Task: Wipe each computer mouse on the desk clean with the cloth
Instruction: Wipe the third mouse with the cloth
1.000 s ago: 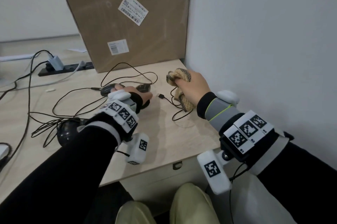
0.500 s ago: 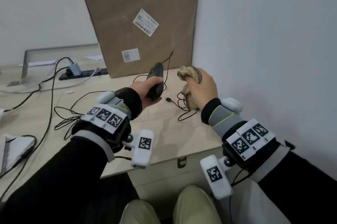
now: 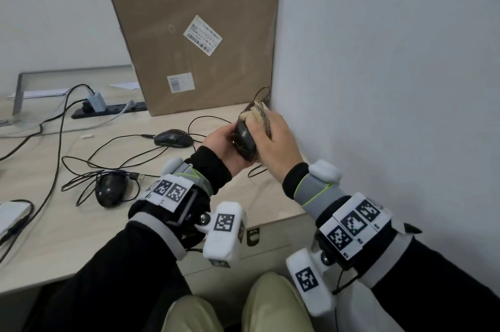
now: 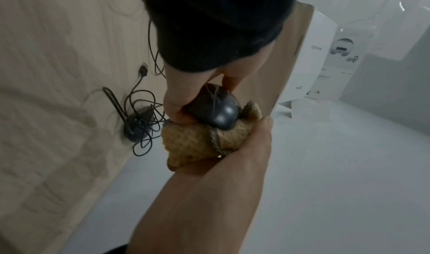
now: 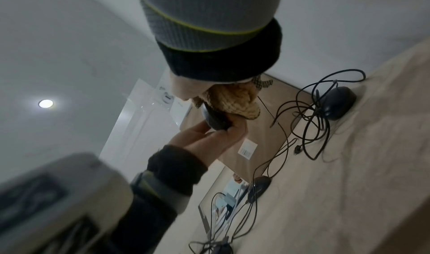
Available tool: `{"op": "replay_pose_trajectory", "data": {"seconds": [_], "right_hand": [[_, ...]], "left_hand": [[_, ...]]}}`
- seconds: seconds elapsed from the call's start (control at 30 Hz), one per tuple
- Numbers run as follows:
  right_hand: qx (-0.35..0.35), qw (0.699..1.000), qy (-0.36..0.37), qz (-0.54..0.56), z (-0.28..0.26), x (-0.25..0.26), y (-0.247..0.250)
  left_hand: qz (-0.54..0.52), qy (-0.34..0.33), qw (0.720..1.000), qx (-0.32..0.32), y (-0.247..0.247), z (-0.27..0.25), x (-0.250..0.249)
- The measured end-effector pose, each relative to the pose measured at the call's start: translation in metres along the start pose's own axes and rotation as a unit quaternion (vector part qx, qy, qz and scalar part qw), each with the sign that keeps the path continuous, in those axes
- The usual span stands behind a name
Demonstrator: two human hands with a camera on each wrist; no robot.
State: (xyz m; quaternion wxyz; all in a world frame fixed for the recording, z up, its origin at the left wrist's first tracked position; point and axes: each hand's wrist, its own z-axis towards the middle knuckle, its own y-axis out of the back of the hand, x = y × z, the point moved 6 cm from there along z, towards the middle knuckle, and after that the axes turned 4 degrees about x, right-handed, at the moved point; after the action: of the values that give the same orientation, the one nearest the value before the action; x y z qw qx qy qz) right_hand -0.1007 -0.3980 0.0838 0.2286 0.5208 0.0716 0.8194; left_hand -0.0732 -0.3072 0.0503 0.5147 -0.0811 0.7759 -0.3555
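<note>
Fingers (image 4: 173,99) of the left hand (image 3: 224,146) are curling round the glossy black corded computer mouse (image 3: 244,139), gripping it by its flanks and holding it up off the bench (image 3: 54,229), near the white wall (image 3: 378,88). Right hand (image 3: 276,147) is bunching the tan knitted cloth with its checked edge (image 4: 202,140), fingers wrapped round it, and pressing it against the mouse's rounded shell.

That shell looks smooth and hard, probably a bit slippery, and light enough for one hand; taking it by the sides, as now, is likely the safest hold, leaving the top free. Its thin black cable (image 3: 259,93) is looping up behind the cloth, and it could tug or snag on a turn. The cloth looks soft and thick, so it should mould round the curves without scratching.

Further out, two more dark corded mice are lying on the pale wood bench: one oval mouse (image 3: 173,138) near the tall brown cardboard box (image 3: 194,29), another rounder mouse (image 3: 111,189) nearer the person, sitting in a tangle of black cables (image 3: 81,175). A black power strip (image 3: 108,110) is sitting at the back.

Hard to make out: the held mouse's underside and buttons, hidden by palm and cloth, and the right fingertips, buried in the fabric. Whether any mouse is already clean can't be judged from here.
</note>
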Motion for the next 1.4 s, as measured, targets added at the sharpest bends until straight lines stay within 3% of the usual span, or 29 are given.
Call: {"op": "replay_pose_trajectory", "data": {"seconds": [0.1,0.2,0.33,0.5,0.7,0.83,0.9,1.03,1.13,1.27,1.4], "right_hand": [[0.011,0.996,0.075,-0.037,-0.013,0.004,-0.005],[-0.004,0.992,0.106,-0.071,-0.014,0.004,-0.003],[-0.049,0.994,0.068,-0.072,0.014,-0.002,0.02],[0.008,0.993,-0.014,-0.116,0.032,-0.019,0.027],[0.017,0.998,0.03,-0.045,-0.006,-0.013,0.018],[-0.058,0.997,0.042,0.014,-0.011,-0.014,0.028],[-0.082,0.994,0.074,-0.008,-0.011,-0.01,0.03],[-0.051,0.989,0.108,-0.088,-0.015,-0.016,0.014],[-0.039,0.99,0.079,-0.108,-0.014,-0.027,0.013],[-0.031,0.994,-0.027,-0.097,0.013,-0.041,0.032],[0.015,0.996,-0.046,-0.073,0.023,-0.042,0.031]], "left_hand": [[-0.024,-0.027,0.999,0.014,-0.003,0.004,-0.004],[-0.031,-0.022,0.999,0.027,-0.003,0.006,-0.001],[0.031,0.026,0.999,0.005,0.003,0.006,0.015],[0.015,0.03,0.999,-0.026,0.004,0.005,0.021],[-0.009,-0.025,0.998,-0.051,0.008,0.012,0.003],[0.025,-0.042,0.998,-0.046,0.009,0.013,-0.003],[0.032,-0.039,0.998,-0.029,0.007,0.012,0.001],[0.007,-0.025,0.999,-0.024,0.009,0.014,0.009],[0.038,-0.003,0.999,-0.025,0.015,0.012,0.014],[0.106,0.046,0.993,-0.003,0.021,0.004,0.03],[0.112,0.023,0.993,0.011,0.02,0.004,0.03]]}}
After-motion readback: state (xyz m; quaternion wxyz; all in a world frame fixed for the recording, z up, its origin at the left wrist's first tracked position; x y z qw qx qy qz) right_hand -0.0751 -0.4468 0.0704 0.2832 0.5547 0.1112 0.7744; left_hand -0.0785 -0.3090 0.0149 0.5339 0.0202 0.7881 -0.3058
